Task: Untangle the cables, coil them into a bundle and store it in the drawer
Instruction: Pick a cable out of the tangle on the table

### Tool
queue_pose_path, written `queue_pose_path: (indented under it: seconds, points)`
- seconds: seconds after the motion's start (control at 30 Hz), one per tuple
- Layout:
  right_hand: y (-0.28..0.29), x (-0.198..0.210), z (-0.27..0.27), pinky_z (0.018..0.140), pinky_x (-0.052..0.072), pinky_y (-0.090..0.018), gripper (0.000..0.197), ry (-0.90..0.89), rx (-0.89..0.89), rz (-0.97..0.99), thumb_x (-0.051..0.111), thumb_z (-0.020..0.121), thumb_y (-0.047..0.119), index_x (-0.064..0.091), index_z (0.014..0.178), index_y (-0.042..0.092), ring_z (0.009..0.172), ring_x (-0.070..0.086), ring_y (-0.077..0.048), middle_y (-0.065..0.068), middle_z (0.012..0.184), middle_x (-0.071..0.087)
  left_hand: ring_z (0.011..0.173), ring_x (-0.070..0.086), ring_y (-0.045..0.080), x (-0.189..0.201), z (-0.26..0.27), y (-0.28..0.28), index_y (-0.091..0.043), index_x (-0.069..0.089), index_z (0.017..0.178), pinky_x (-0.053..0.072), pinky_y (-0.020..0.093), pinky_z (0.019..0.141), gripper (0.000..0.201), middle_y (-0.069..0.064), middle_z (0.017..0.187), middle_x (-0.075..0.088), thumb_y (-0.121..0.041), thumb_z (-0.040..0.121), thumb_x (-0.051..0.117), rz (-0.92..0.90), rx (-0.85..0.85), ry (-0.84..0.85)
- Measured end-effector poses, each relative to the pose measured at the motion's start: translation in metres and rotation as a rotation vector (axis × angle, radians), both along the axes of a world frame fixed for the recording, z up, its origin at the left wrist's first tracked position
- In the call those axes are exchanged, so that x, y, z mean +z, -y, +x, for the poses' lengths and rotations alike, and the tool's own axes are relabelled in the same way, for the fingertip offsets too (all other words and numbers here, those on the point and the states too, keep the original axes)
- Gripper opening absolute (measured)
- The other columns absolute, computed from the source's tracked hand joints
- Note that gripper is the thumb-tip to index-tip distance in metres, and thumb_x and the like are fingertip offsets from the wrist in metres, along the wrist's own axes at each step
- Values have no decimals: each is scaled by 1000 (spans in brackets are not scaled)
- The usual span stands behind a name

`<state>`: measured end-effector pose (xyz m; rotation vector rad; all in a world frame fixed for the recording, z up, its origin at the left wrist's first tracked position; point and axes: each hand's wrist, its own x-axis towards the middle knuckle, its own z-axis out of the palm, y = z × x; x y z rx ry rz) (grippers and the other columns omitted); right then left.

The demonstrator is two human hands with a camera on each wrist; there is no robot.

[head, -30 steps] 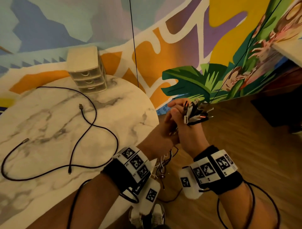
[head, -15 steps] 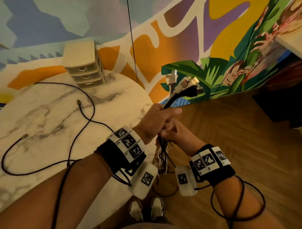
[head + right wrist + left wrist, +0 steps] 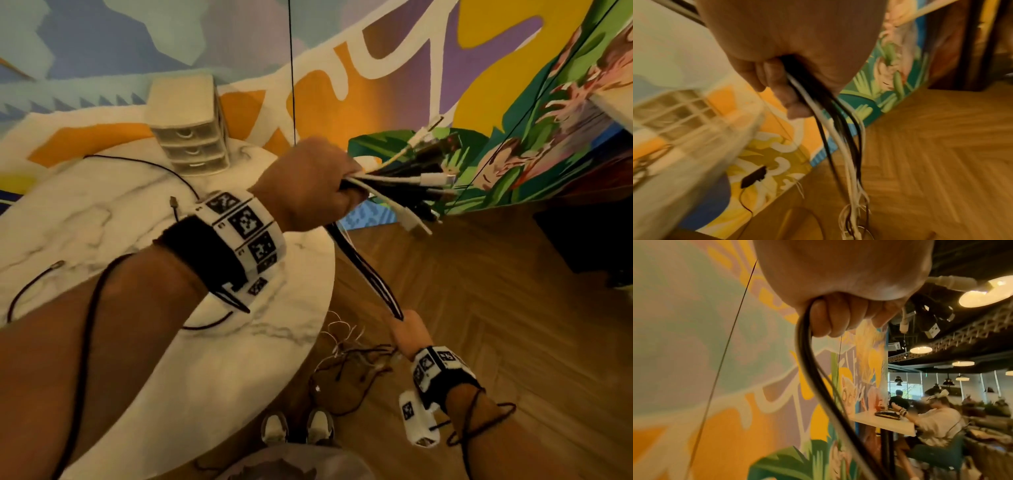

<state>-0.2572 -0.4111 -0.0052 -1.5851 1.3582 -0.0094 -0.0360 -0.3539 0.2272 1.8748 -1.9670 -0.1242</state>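
My left hand (image 3: 308,185) is raised beyond the table edge, gripping a bunch of black and white cables (image 3: 363,270) near their plug ends (image 3: 421,180), which fan out to the right. In the left wrist view its fingers (image 3: 834,316) curl round the black cable (image 3: 807,356), with the plugs (image 3: 931,324) beyond. The strands run taut down to my right hand (image 3: 406,330), which grips them lower; the right wrist view shows the cables (image 3: 838,129) leaving its fist. Loose tangled ends (image 3: 349,359) hang below. The small beige drawer unit (image 3: 188,137) stands shut at the table's back.
A long black cable (image 3: 24,291) lies looped on the round marble table (image 3: 85,212). A painted wall is close behind. Wooden floor (image 3: 479,308) lies to the right, and my shoes (image 3: 298,428) are by the table edge. Dark furniture (image 3: 589,240) stands far right.
My hands were together on the bunch. The left hand has lifted with the plug ends, and the right hand has slid down the cables, drawing them straight between the two.
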Motion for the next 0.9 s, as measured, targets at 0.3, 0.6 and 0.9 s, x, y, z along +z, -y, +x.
queue_pose_path:
  seconds: [0.3, 0.6, 0.9]
  points:
    - [8, 53, 29, 45, 35, -23, 33, 274, -167, -37, 50, 94, 21, 48, 63, 10, 49, 38, -17, -2, 56, 43, 49, 55, 28, -71, -38, -4, -14, 65, 67, 24, 24, 48, 40, 7, 56, 61, -37, 81, 37, -88, -5, 66]
    - [-8, 123, 39, 42, 25, -22, 33, 598, 104, -79, 45, 91, -3, 54, 69, 21, 39, 32, -5, 9, 43, 42, 54, 53, 21, -93, -74, 18, 2, 66, 68, 42, 35, 57, 47, 9, 57, 57, -43, 82, 67, 223, 299, -690]
    - [-14, 47, 9, 41, 22, -20, 46, 541, -54, -66, 55, 85, 6, 33, 47, 19, 33, 24, -6, 12, 37, 31, 82, 64, 21, -66, -72, 19, -7, 67, 106, 46, 20, 66, 30, 9, 96, 70, -31, 90, 60, -45, 218, -405]
